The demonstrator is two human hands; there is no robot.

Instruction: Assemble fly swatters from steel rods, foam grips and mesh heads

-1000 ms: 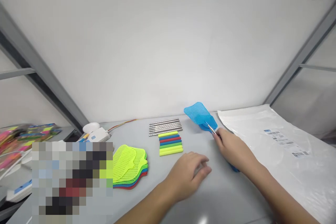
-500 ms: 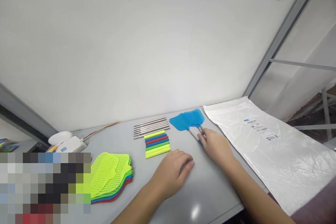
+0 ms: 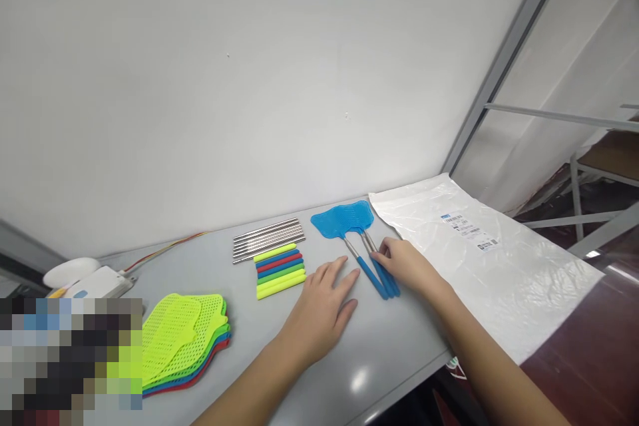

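Observation:
Several blue fly swatters (image 3: 344, 221) lie together on the grey table (image 3: 389, 346), heads toward the wall, blue grips toward me. My right hand (image 3: 407, 265) rests on their metal shafts and grips, fingers curled loosely over them. Just left of the swatters my left hand (image 3: 322, 309) lies flat on the table, fingers stretched out and holding nothing. A row of coloured handle sleeves (image 3: 279, 270) sits left of my left hand, with a bundle of metal rods (image 3: 268, 237) behind it.
A stack of loose swatter heads (image 3: 184, 336), yellow-green on top, lies at the left. A large white plastic bag (image 3: 479, 246) covers the table's right end. A white device with wires (image 3: 97, 279) is at the back left. The table's front edge is near.
The blue swatter went from raised in my right hand to lying flat beside the others. My left hand slid toward them and flattened. The camera view shifted right.

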